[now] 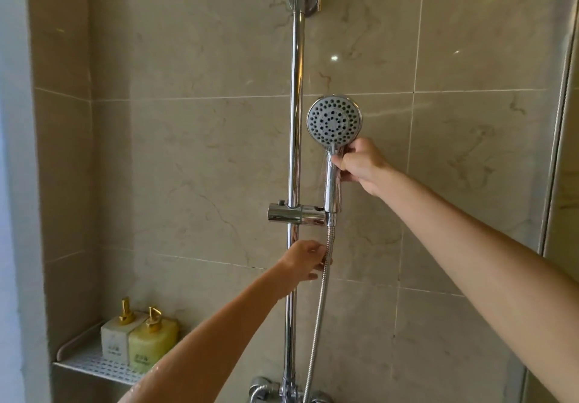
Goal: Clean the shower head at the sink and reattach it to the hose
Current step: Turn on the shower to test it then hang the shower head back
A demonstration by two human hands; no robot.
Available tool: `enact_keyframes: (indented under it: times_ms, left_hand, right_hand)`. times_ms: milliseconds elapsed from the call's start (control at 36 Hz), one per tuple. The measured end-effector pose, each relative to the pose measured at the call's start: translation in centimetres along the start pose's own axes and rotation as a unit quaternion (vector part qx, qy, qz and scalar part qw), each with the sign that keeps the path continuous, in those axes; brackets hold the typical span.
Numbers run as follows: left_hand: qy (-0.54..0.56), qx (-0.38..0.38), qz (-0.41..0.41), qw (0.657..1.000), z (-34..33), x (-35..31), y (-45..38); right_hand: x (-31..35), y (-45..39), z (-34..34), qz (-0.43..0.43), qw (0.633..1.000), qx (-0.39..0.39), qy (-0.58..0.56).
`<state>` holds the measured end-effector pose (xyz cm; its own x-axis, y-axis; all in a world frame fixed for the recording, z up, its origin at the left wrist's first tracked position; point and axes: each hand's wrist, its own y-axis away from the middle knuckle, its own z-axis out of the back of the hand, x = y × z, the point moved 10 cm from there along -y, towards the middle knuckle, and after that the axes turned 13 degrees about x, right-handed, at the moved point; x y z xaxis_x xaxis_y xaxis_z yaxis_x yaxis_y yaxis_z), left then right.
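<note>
The chrome shower head (334,120) stands upright with its grey nozzle face toward me, its handle seated in the slider bracket (296,214) on the vertical rail (296,120). My right hand (360,164) grips the upper handle just under the head. The metal hose (319,302) hangs from the handle's lower end down to the mixer valve (282,393). My left hand (305,261) holds the hose a little below the bracket, fingers pinching it. Both forearms look wet.
A corner shelf (94,368) at lower left carries two square pump bottles, one white (117,333) and one yellow-green (150,343). Beige marble tiles cover the wall. A glass panel edge (560,120) runs down the right side.
</note>
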<state>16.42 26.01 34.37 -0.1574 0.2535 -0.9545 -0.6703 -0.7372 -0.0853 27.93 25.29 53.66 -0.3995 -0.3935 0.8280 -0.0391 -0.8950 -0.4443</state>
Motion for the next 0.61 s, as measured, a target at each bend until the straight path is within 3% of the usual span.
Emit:
enact_keyframes:
  times_ms: [278, 611]
  left_hand:
    - [-0.041, -0.026, 0.014, 0.999, 0.2, -0.1, 0.0]
    - [-0.076, -0.125, -0.01, 0.989, 2.2, -0.6, -0.8]
  right_hand:
    - [1.0, -1.0, 0.2, 0.02, 0.999, -0.043, 0.003]
    - [1.9, -1.8, 0.9, 0.044, 0.997, -0.069, 0.004]
